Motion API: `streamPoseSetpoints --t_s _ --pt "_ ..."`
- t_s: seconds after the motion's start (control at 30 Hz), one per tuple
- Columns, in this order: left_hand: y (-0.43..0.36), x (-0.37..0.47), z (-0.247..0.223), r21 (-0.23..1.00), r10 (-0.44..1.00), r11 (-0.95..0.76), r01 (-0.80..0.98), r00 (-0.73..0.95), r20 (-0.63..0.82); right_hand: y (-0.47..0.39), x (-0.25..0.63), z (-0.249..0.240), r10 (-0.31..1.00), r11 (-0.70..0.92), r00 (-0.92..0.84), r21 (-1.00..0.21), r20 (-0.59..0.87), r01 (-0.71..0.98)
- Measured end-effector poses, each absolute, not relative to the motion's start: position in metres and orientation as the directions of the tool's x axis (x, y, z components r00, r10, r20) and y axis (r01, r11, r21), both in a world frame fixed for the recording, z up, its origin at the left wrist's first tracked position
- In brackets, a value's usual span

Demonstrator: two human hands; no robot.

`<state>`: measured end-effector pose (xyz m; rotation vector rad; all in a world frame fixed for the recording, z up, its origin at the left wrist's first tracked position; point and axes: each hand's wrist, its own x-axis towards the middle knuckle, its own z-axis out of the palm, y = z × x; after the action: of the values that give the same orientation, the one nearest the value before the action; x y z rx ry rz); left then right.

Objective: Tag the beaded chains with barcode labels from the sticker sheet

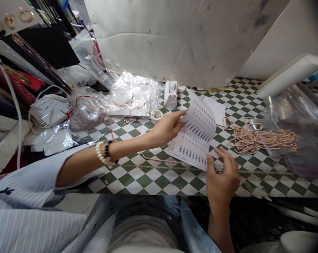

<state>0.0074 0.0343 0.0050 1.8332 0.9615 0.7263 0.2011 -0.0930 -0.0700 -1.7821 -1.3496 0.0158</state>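
A white sheet of printed labels (192,146) bends upward over the checkered table, its far part curled up. My left hand (168,128) is closed, pinching the left edge of this sheet between thumb and finger. At the sheet's lower right corner is my right hand (223,175), thumb and fingers apart, with the thumb at the paper's edge. A thin beaded strand (159,160) lies on the table and runs toward the sheet's lower edge. Behind the sheet lies a plain white card (215,109).
Several pinkish beaded strands (261,138) lie in a heap at right, beside clear plastic bags (301,133). A white tape dispenser (171,94) and a tape roll (156,115) stand behind my left hand. Bagged jewelry cards (135,95) sit at back left. A white roll (293,75) leans at right.
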Motion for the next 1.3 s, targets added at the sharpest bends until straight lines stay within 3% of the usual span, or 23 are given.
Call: streamPoseSetpoints --t_s 0.07,0.13,0.2,0.3,0.4,0.5,0.6,0.7,0.8,0.93,1.17,1.3 --pt "0.039 -0.01 0.023 0.953 0.79 -0.189 0.236 0.614 0.004 -0.085 0.208 -0.062 0.772 -0.035 0.551 -0.843 0.318 0.536" --pt "0.049 -0.032 0.041 0.961 0.713 -0.14 0.237 0.698 -0.068 -0.074 0.216 -0.053 0.81 -0.034 0.575 -0.969 0.116 0.243" --pt "0.062 -0.054 0.056 0.949 0.663 -0.148 0.28 0.74 -0.115 -0.063 0.223 -0.045 0.869 -0.017 0.495 -1.0 -0.007 0.014" --pt "0.081 -0.083 0.072 0.874 0.653 -0.214 0.435 0.729 -0.203 -0.051 0.226 -0.035 0.917 -0.019 0.391 -0.988 -0.078 -0.151" --pt "0.098 -0.105 0.08 0.722 0.732 -0.287 0.63 0.63 -0.26 -0.049 0.219 -0.029 0.941 -0.08 0.31 -0.98 -0.134 -0.181" --pt "0.111 -0.118 0.083 0.549 0.853 -0.32 0.772 0.488 -0.188 -0.048 0.202 -0.029 0.962 -0.151 0.191 -0.965 -0.193 -0.214" --pt "0.113 -0.118 0.079 0.403 0.913 -0.374 0.835 0.409 0.001 -0.046 0.183 -0.034 0.965 -0.204 0.107 -0.945 -0.238 -0.255" --pt "0.097 -0.104 0.065 0.299 0.873 -0.474 0.828 0.398 0.281 -0.042 0.169 -0.038 0.959 -0.239 0.076 -0.924 -0.272 -0.3" --pt "0.06 -0.079 0.04 0.268 0.744 -0.644 0.716 0.506 0.436 -0.041 0.16 -0.041 0.951 -0.249 0.089 -0.903 -0.297 -0.351" --pt "0.002 -0.051 0.008 0.244 0.656 -0.749 0.616 0.639 0.401 -0.043 0.156 -0.044 0.94 -0.254 0.111 -0.877 -0.324 -0.409" --pt "-0.056 -0.04 0.005 0.332 0.742 -0.66 0.674 0.515 0.429 -0.05 0.148 -0.046 0.915 -0.349 -0.001 -0.792 -0.403 -0.501" --pt "-0.077 -0.03 -0.003 0.297 0.751 -0.597 0.745 0.389 0.534 -0.054 0.138 -0.046 0.908 -0.376 -0.049 -0.756 -0.417 -0.536"
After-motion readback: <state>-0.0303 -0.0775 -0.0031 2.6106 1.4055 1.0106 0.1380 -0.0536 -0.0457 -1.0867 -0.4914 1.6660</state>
